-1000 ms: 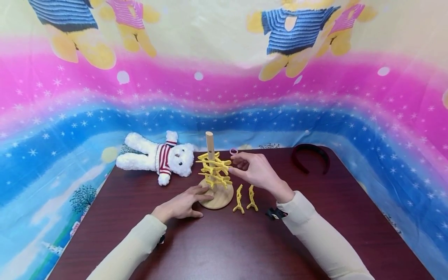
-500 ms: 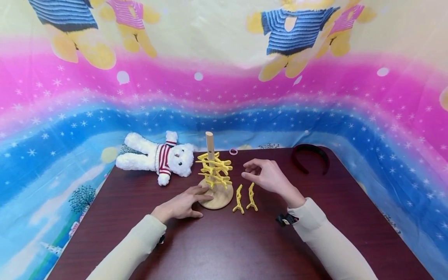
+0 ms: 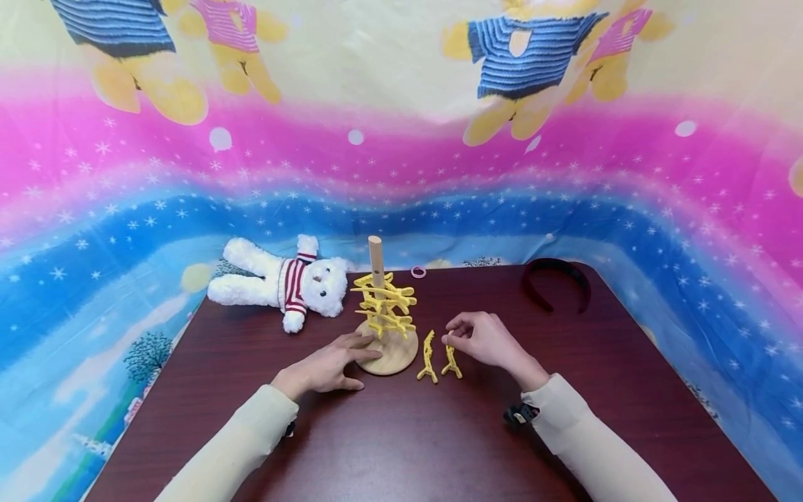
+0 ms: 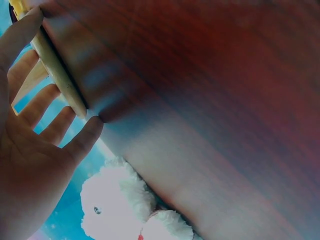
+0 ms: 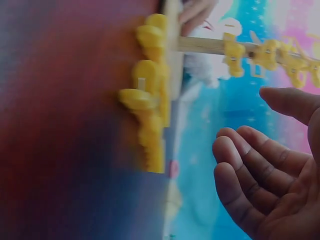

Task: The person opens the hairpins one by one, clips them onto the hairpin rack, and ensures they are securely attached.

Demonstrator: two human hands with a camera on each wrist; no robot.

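A wooden stand with an upright post (image 3: 376, 254) and a round base (image 3: 400, 359) carries several yellow alligator hair clips (image 3: 385, 298) on its post. My left hand (image 3: 329, 362) rests with spread fingers on the left side of that base. Two more yellow clips lie on the table right of the base, a left one (image 3: 428, 359) and a right one (image 3: 451, 364). Over the far end of the right clip hovers my right hand (image 3: 489, 339). In the right wrist view its thumb and bent fingers (image 5: 230, 150) stand apart with nothing between them.
A white teddy bear (image 3: 266, 275) in a striped sweater lies at the back left of the dark table (image 3: 401, 446). Behind the stand is a small pink ring (image 3: 418, 272). A dark red headband (image 3: 580, 275) sits at the back right. Printed cloth hangs around the table's edges.
My right hand has drawn back from the clips on the post, moved right and come down to the right-hand loose clip. The left hand stays on the base.
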